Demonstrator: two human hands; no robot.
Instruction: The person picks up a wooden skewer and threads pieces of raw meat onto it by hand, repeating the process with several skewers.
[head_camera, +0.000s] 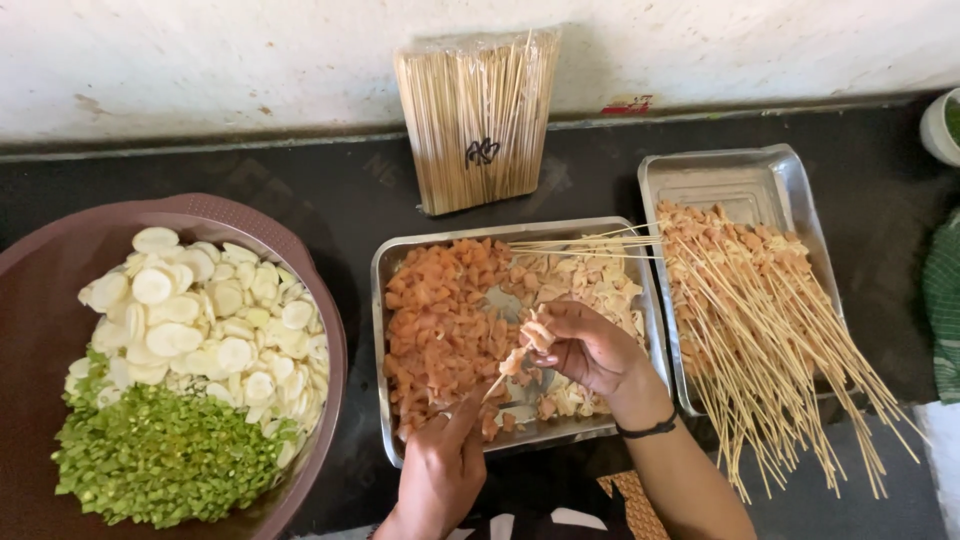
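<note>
lower centre of frame: left hand (440, 470) pinches the lower end of a thin wooden skewer (497, 380), fingers closed around it. right hand (585, 345), just up and right, has fingertips closed on pale meat pieces (528, 345) threaded at the skewer's upper end. both hands hover over the middle steel tray (385, 300) of orange and pale cubes. loaded skewers (760, 320) fill the tray at right. brown bowl (60, 270) at left holds white slices and chopped greens. skewer packet (478, 120) leans upper centre on the dark worktop (350, 195).
</note>
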